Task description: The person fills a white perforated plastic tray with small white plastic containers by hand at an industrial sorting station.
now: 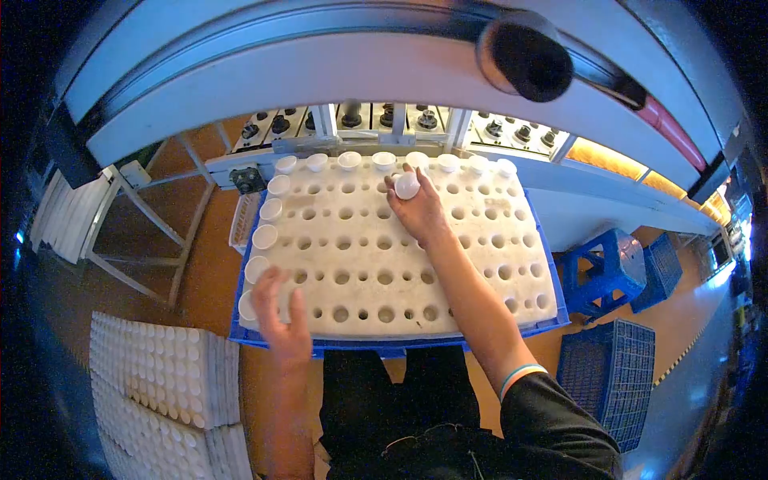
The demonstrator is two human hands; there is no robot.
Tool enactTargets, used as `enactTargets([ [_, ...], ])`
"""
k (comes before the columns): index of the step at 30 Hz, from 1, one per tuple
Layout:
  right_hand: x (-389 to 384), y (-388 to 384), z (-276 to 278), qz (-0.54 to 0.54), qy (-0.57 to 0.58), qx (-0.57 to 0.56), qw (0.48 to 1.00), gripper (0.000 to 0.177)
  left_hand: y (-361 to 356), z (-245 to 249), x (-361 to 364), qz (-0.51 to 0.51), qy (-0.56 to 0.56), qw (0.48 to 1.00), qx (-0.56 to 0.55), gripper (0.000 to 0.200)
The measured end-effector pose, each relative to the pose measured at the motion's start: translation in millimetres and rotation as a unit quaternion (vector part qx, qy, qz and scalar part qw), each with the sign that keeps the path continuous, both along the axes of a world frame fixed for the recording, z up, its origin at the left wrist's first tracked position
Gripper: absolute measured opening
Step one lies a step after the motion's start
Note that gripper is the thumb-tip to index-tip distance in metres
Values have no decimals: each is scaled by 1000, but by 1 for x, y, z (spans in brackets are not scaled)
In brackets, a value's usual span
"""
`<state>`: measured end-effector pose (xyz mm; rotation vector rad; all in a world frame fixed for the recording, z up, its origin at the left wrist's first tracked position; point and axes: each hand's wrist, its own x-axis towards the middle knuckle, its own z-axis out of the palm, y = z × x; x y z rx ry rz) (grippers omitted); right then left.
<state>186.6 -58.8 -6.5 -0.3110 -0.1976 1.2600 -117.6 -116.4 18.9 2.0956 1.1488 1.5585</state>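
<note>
Several pale sheets (68, 212) lie on a metal rack (152, 212) at your far left, over the orange-brown floor (204, 276), with stacked boards of round white pieces (172, 368) nearer you. Next comes the foam board (364, 260), a pale slab with rows of round holes, set in a blue tray (396, 350) in front of your dark-clothed legs. White cups (265, 237) stand along its left edge and continue along its far edge, their round faces upward. Your left hand (280, 320) is blurred over the near-left corner, thumb and fingers spread wide, near the lower cups; whether it touches one, you cannot tell. Behind the far edge, dark fittings (350, 118) stand on pale panels. Your right hand (420, 212) is above the board, just right of the middle of the far edge, its fingers closed around a white bulb-like piece (407, 186). Its rounded end faces up towards you; its long axis seems to run towards your view, though the exact tilt is unclear. To the right are lit orange panels (606, 158), a blue stool (612, 268) and, nearest you, a blue crate (608, 384).
</note>
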Motion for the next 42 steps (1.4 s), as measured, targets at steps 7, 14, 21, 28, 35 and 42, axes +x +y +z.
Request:
enactTargets([
  [7,-13,-4,2,-79,-218,-73,970,34,-10,-17,41,-46,316,948,12,32],
  [14,31,-67,39,-247,-465,-176,832,33,-10,-20,37,-46,316,947,46,32],
  [21,179,-118,33,-356,-589,-378,619,42,-13,-14,40,-37,298,953,28,32],
  [28,200,-101,17,-322,-728,-464,389,42,-13,-12,39,-43,283,958,12,31],
  [35,204,-106,-2,-513,-528,-342,584,19,-13,-12,36,-43,241,969,13,31],
  [42,81,-51,38,-218,-297,-157,916,38,-12,-14,36,-41,247,968,13,32],
])
